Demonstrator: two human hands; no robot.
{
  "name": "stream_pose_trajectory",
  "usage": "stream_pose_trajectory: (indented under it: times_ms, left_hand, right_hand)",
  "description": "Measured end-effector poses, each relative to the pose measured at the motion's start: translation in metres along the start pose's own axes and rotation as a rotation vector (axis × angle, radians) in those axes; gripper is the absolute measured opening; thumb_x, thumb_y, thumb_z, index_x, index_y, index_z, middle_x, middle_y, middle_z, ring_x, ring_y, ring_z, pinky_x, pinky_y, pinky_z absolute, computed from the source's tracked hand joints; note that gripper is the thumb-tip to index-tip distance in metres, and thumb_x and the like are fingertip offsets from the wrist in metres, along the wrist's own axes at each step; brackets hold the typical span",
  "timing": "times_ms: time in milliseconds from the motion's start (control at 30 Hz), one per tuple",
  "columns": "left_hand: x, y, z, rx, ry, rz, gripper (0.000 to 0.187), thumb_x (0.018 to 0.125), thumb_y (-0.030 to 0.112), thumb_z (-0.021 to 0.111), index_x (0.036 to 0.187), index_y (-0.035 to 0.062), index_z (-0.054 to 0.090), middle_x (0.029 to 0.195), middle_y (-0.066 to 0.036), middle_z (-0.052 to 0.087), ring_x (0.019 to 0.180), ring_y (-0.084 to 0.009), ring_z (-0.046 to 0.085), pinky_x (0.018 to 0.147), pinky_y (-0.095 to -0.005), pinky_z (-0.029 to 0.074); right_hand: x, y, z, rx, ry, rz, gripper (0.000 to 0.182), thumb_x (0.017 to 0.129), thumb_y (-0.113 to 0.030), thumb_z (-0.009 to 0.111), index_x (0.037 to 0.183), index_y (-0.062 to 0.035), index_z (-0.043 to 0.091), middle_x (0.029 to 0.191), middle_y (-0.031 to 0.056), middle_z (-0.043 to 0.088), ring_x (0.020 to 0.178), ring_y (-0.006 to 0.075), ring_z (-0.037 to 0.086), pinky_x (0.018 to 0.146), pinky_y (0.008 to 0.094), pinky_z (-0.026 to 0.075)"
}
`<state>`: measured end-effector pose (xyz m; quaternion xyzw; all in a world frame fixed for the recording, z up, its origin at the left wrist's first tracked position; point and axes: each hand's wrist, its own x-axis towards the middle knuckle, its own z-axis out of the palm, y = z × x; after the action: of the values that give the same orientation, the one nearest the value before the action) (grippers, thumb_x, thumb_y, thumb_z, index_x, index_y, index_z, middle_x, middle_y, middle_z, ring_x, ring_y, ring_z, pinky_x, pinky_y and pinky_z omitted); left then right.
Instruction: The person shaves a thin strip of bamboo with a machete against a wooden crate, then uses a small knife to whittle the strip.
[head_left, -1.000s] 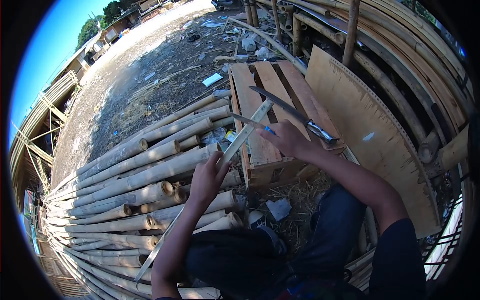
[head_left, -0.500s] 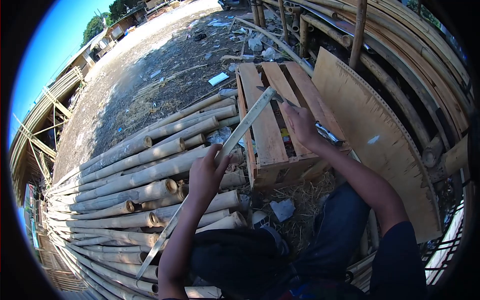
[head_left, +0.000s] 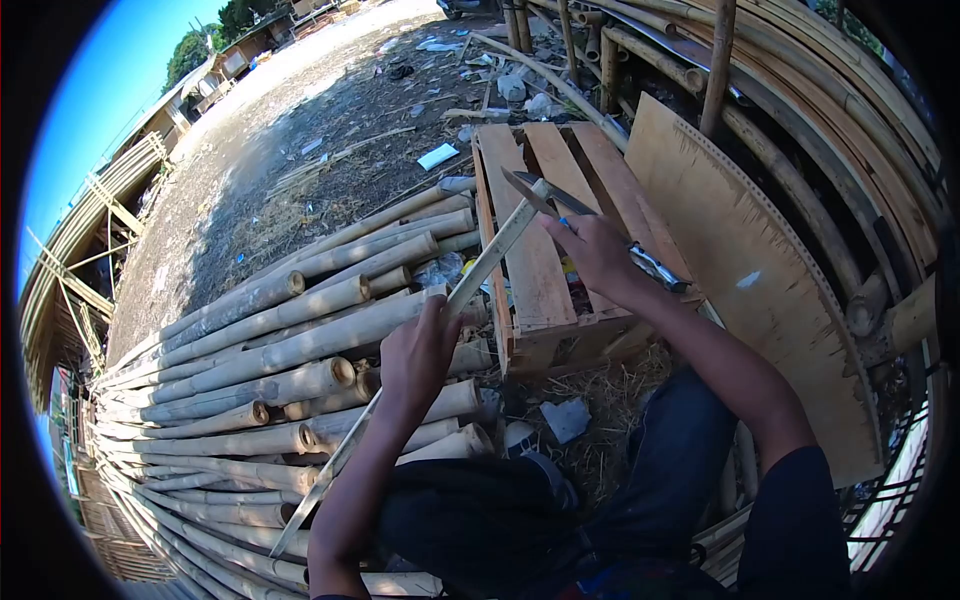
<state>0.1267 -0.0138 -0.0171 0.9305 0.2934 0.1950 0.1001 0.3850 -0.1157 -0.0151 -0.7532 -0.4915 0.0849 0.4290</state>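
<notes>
A long, pale, flat strip (head_left: 495, 253), which looks like split bamboo, runs slantwise from lower left to the crate top. My left hand (head_left: 415, 355) is closed around its middle, and its lower part passes behind my left forearm. At the upper end, my right hand (head_left: 592, 250) is closed on a scissors-like cutting tool (head_left: 527, 188). Two dark blades stand apart there, crossing the strip's tip; the handles are mostly hidden by the fingers. Below the tool is a slatted wooden crate (head_left: 545, 285). A shiny object (head_left: 655, 265) lies at the crate's right, behind my right wrist.
Cut bamboo poles (head_left: 250, 380) are piled at left, their ends toward me. A curved plywood sheet (head_left: 740, 260) leans at right, beside stacked poles and planks (head_left: 800, 90). Litter and a white piece (head_left: 437, 157) lie on the dirt ground (head_left: 290, 150).
The tool's blades have spread apart at the strip's tip. My left hand and the strip have shifted slightly; the strip's upper end sits a little lower.
</notes>
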Motion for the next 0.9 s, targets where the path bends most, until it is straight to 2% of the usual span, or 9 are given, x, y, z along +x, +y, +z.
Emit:
stream_pose_trajectory:
  times_ms: [100, 133, 267, 433, 500, 667, 800, 867, 900]
  left_hand:
    - [0.0, 0.003, 0.005, -0.004, -0.002, 0.012, 0.028, 0.094, 0.03, 0.062, 0.11, 0.0077, 0.054, 0.064, -0.016, 0.064, 0.061, -0.0365, 0.064, 0.053, -0.0469, 0.047]
    - [0.0, 0.004, 0.006, -0.009, 0.012, 0.025, 0.028, 0.093, 0.027, 0.065, 0.109, 0.0062, 0.055, 0.063, -0.015, 0.063, 0.059, -0.0357, 0.064, 0.053, -0.0456, 0.046]
    - [0.0, 0.003, 0.0, -0.001, 0.021, 0.002, 0.028, 0.093, 0.027, 0.065, 0.108, 0.0061, 0.055, 0.063, -0.016, 0.063, 0.06, -0.036, 0.064, 0.053, -0.0458, 0.046]
    - [0.004, 0.003, -0.002, -0.028, 0.06, 0.014, 0.027, 0.092, 0.026, 0.066, 0.108, 0.0061, 0.056, 0.064, -0.016, 0.064, 0.06, -0.0359, 0.064, 0.053, -0.0452, 0.045]
    - [0.004, 0.004, -0.001, -0.023, 0.06, 0.016, 0.027, 0.092, 0.026, 0.066, 0.108, 0.0061, 0.056, 0.064, -0.016, 0.064, 0.06, -0.0357, 0.064, 0.052, -0.0449, 0.045]
    - [0.003, 0.001, -0.005, 0.009, 0.114, 0.019, 0.026, 0.092, 0.026, 0.066, 0.107, 0.0072, 0.056, 0.063, -0.014, 0.064, 0.059, -0.0348, 0.064, 0.052, -0.0445, 0.045]
    - [0.003, 0.002, -0.004, 0.148, 0.174, 0.035, 0.025, 0.092, 0.026, 0.065, 0.107, 0.0091, 0.055, 0.065, -0.012, 0.065, 0.06, -0.0338, 0.065, 0.051, -0.0449, 0.046]
    - [0.002, 0.001, -0.001, 0.172, 0.183, 0.048, 0.025, 0.092, 0.027, 0.065, 0.108, 0.0096, 0.055, 0.066, -0.012, 0.065, 0.06, -0.0337, 0.065, 0.051, -0.0452, 0.047]
    - [0.002, 0.001, 0.001, 0.183, 0.184, 0.056, 0.025, 0.092, 0.027, 0.066, 0.107, 0.0096, 0.056, 0.066, -0.011, 0.066, 0.06, -0.0338, 0.065, 0.051, -0.0451, 0.047]
  right_hand:
    - [-0.015, -0.005, 0.01, 0.006, -0.154, -0.044, 0.064, 0.099, -0.051, 0.047, 0.059, -0.0009, 0.053, 0.047, 0.0137, 0.049, 0.046, 0.031, 0.054, 0.052, 0.0442, 0.043]
    - [-0.017, 0.0, 0.024, -0.155, -0.068, -0.289, 0.064, 0.099, -0.051, 0.047, 0.06, -0.0008, 0.054, 0.048, 0.0123, 0.049, 0.046, 0.0278, 0.053, 0.053, 0.0431, 0.043]
    - [0.004, 0.018, 0.014, 0.184, -0.016, 0.082, 0.065, 0.099, -0.053, 0.045, 0.062, -0.0003, 0.054, 0.049, 0.0105, 0.047, 0.047, 0.0234, 0.053, 0.053, 0.0422, 0.042]
    - [-0.002, 0.029, 0.015, 0.084, 0.062, 0.045, 0.065, 0.098, -0.05, 0.048, 0.06, 0.002, 0.05, 0.047, 0.0117, 0.044, 0.045, 0.0213, 0.049, 0.053, 0.0425, 0.039]
    - [-0.012, 0.006, 0.021, 0.051, -0.129, -0.005, 0.062, 0.099, -0.046, 0.051, 0.066, 0.0063, 0.05, 0.052, 0.0094, 0.047, 0.051, 0.0222, 0.046, 0.056, 0.0437, 0.038]
    - [0.001, 0.021, 0.026, 0.559, 0.181, 0.166, 0.057, 0.101, -0.046, 0.049, 0.055, -0.0125, 0.039, 0.051, -0.0042, 0.039, 0.045, 0.007, 0.037, 0.045, 0.0277, 0.03]
    - [-0.002, 0.014, 0.016, 0.448, 0.257, -0.035, 0.062, 0.098, -0.048, 0.051, 0.055, -0.0044, 0.043, 0.048, 0.0034, 0.039, 0.047, 0.0137, 0.042, 0.049, 0.0365, 0.034]
    - [-0.014, -0.008, 0.016, 0.109, -0.024, -0.179, 0.063, 0.097, -0.049, 0.051, 0.055, -0.0026, 0.05, 0.047, 0.0098, 0.044, 0.045, 0.0228, 0.047, 0.05, 0.0389, 0.038]
    - [-0.017, -0.014, 0.021, 0.111, -0.021, -0.174, 0.063, 0.097, -0.049, 0.051, 0.055, -0.0026, 0.05, 0.047, 0.0098, 0.044, 0.045, 0.0228, 0.047, 0.05, 0.0389, 0.038]
